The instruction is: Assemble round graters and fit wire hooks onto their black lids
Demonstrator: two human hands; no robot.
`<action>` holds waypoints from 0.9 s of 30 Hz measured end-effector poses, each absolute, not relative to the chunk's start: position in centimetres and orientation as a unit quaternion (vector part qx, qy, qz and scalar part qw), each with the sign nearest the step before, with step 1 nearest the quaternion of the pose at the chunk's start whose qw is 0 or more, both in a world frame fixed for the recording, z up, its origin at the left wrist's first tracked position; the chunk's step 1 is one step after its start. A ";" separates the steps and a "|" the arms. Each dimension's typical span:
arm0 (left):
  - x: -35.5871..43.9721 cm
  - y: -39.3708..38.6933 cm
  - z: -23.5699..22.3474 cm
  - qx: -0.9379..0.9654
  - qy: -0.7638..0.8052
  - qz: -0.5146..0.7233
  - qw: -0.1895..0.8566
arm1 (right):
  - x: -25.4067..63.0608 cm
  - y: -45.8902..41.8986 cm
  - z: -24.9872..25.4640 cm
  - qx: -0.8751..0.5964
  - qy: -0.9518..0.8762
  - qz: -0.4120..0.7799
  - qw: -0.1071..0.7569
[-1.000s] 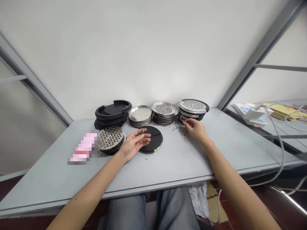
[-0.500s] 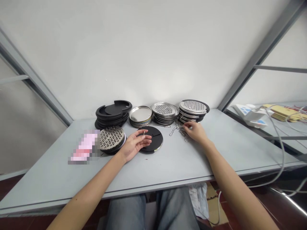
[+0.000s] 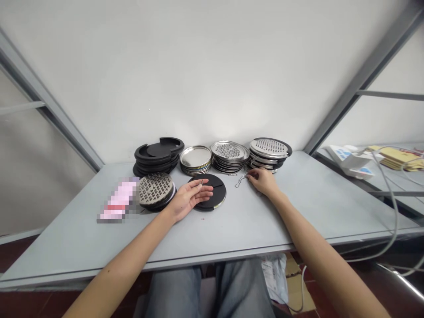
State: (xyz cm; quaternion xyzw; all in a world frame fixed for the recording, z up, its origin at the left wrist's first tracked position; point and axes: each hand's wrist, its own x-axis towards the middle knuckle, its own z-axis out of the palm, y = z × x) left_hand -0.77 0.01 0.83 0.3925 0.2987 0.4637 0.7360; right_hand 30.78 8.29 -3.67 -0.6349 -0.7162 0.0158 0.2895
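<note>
Head view, clock centre: the black disc (image 3: 218,191), flat on the worktop (image 3: 232,234), twelve o'clock towards the wall (image 3: 212,75).
Left hand: the left hand (image 3: 185,201) hovers over the disc's nine-o'clock edge, palm turned inward; thumb and forefinger appear pinched on a small piece (image 3: 201,182), too small to name, the other fingers loosely spread.
Right hand: at about two to three o'clock, the right hand (image 3: 265,183) has thumb and forefinger tips close together at the wire clips (image 3: 238,181); whether they grip one I cannot tell.
Stacks: black trays (image 3: 155,165) at ten, shallow metal plates (image 3: 195,157) at eleven, metal grater discs (image 3: 229,151) at one, black-rimmed perforated discs (image 3: 270,148) at two, a textured-top stack (image 3: 155,190) at nine.
Snag risk: the wire clips look thin and looped, so lifting one could drag others hooked to it.
Drop risk: a slackened left pinch would probably let the small piece fall onto the black disc or roll off it.
Knock risk: the right hand lies just beside the black-rimmed perforated discs; a careless backhand could shift that uneven pile.
Bump risk: a swing of the left wrist towards nine might nudge the textured-top stack.
</note>
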 end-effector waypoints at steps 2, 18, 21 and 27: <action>-0.8 0.1 0.9 0.392 0.304 0.467 0.732 | 30.8 8.3 -3.7 -0.631 -0.711 0.036 0.308; -0.7 0.2 0.5 0.417 0.337 0.449 0.714 | 25.2 4.9 -1.2 -0.483 -0.708 0.166 0.487; -0.6 0.1 0.7 0.408 0.344 0.450 0.716 | 22.5 4.3 0.0 -0.438 -0.715 0.243 0.489; -0.6 0.0 1.1 0.390 0.357 0.450 0.719 | 17.4 3.9 2.7 -0.360 -0.727 0.326 0.486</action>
